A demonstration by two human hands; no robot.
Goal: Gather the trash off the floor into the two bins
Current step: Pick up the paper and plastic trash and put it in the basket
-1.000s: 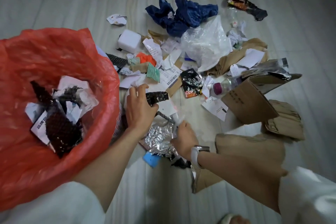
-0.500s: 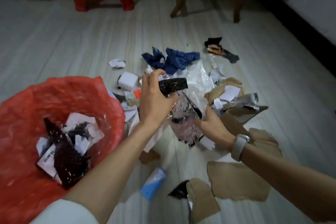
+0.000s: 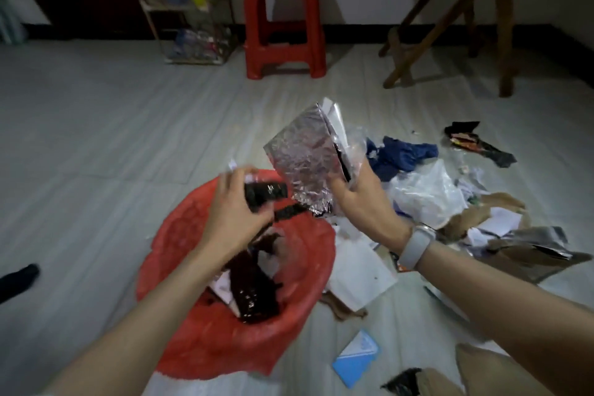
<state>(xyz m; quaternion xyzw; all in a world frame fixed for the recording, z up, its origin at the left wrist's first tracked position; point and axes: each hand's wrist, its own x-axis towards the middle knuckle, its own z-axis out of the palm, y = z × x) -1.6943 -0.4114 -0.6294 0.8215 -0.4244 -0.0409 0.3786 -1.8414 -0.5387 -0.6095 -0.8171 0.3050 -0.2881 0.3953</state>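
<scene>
A person's left hand has its grip curled round a dark crumpled wrapper, held above the bin lined with a red plastic bag. The right hand grips a crinkled silver foil pouch just beside it. Best to let each piece go low over the opening, so nothing drifts back to the littered floor.

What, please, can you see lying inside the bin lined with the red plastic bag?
Inside the bin lined with the red plastic bag lie a glossy black wrapper and white paper scraps. The left hand and its forearm cover part of the contents; anything lower down is hidden.
</scene>
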